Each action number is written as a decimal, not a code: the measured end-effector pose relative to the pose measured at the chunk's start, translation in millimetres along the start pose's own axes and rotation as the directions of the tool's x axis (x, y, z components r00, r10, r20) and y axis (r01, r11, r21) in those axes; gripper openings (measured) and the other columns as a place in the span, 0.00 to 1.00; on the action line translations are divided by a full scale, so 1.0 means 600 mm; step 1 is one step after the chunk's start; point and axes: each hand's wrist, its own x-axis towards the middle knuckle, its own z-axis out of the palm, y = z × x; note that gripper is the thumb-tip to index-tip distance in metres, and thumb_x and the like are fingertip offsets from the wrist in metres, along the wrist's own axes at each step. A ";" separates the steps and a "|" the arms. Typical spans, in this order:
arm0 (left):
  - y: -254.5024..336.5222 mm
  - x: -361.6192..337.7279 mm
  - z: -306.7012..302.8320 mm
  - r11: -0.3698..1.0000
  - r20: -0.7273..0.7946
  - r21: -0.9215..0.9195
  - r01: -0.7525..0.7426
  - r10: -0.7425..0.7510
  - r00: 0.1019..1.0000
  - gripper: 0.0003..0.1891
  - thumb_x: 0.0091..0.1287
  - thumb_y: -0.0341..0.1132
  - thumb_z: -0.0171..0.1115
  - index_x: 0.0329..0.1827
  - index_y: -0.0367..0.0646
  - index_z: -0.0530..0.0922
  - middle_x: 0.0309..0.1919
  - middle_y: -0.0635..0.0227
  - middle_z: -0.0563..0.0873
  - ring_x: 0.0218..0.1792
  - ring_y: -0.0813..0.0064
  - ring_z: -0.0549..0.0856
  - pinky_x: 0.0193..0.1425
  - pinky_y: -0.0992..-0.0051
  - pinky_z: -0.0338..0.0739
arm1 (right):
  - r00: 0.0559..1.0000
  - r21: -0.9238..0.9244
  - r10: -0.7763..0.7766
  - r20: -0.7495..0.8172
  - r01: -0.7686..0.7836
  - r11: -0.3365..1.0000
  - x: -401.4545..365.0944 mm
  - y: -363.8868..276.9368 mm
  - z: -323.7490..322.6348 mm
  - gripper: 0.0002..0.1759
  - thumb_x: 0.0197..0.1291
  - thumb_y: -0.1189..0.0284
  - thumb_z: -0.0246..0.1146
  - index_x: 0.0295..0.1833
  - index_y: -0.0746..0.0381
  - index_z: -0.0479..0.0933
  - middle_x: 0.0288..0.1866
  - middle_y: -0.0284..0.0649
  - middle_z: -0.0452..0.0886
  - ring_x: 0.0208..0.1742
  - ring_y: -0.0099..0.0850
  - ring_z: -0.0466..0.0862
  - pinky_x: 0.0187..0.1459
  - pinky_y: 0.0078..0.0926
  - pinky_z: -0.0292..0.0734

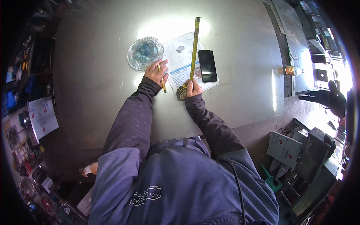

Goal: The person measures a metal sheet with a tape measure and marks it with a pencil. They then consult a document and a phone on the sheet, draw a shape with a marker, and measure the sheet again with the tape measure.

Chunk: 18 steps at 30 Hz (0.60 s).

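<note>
My left hand (155,74) holds a yellow pencil (162,79) between its fingers, beside the left edge of a printed sheet (179,56). Touching or close to its fingertips is a round, clear, greenish object (145,53), perhaps a glass dish or wrapped coil. My right hand (193,88) grips a black and yellow tape measure (182,92) at the sheet's lower edge. The yellow blade (194,48) runs out over the sheet and past its top edge. Right of the blade lies a black phone (207,66), partly over the sheet.
The large metal table (240,97) carries these things. A bottle (293,71) lies at its right edge. Farther right, a person (332,99) in dark clothes stands near benches. A green item (271,180) and metal parts are at lower right; cluttered shelves line the left.
</note>
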 end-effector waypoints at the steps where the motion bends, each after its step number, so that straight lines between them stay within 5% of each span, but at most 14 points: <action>1: 0.001 0.001 -0.002 1.000 0.000 -0.002 -0.006 0.006 1.000 0.15 0.57 0.33 0.65 0.47 0.46 0.77 0.64 0.70 0.78 0.65 0.62 0.73 0.65 0.61 0.68 | 1.000 -0.001 0.000 -0.006 0.000 1.000 0.000 -0.001 -0.001 0.15 0.67 0.69 0.49 0.32 0.65 0.75 0.24 0.47 0.79 0.25 0.42 0.81 0.32 0.36 0.74; 13: 0.000 0.002 0.000 0.999 -0.027 0.018 -0.036 0.036 0.999 0.14 0.56 0.34 0.66 0.45 0.46 0.77 0.62 0.68 0.79 0.64 0.62 0.74 0.64 0.61 0.69 | 0.999 -0.016 0.018 -0.026 -0.019 1.000 0.001 -0.007 0.000 0.14 0.67 0.70 0.51 0.32 0.66 0.75 0.24 0.49 0.79 0.26 0.43 0.82 0.32 0.35 0.75; 15: 0.001 0.003 -0.001 0.999 -0.025 0.022 -0.030 0.030 0.999 0.14 0.56 0.34 0.66 0.45 0.46 0.78 0.62 0.68 0.79 0.64 0.62 0.74 0.64 0.61 0.69 | 0.999 -0.016 0.011 -0.038 -0.012 1.000 0.000 -0.005 0.001 0.16 0.68 0.67 0.50 0.33 0.65 0.77 0.22 0.44 0.79 0.24 0.34 0.80 0.32 0.30 0.74; 18: 0.001 0.002 -0.001 0.999 -0.017 0.026 -0.024 0.025 1.000 0.14 0.56 0.34 0.66 0.45 0.46 0.78 0.63 0.68 0.79 0.64 0.62 0.74 0.64 0.61 0.69 | 0.999 -0.023 0.027 -0.033 -0.028 0.999 -0.001 -0.004 0.001 0.16 0.67 0.67 0.50 0.33 0.65 0.77 0.23 0.44 0.79 0.25 0.34 0.81 0.32 0.30 0.74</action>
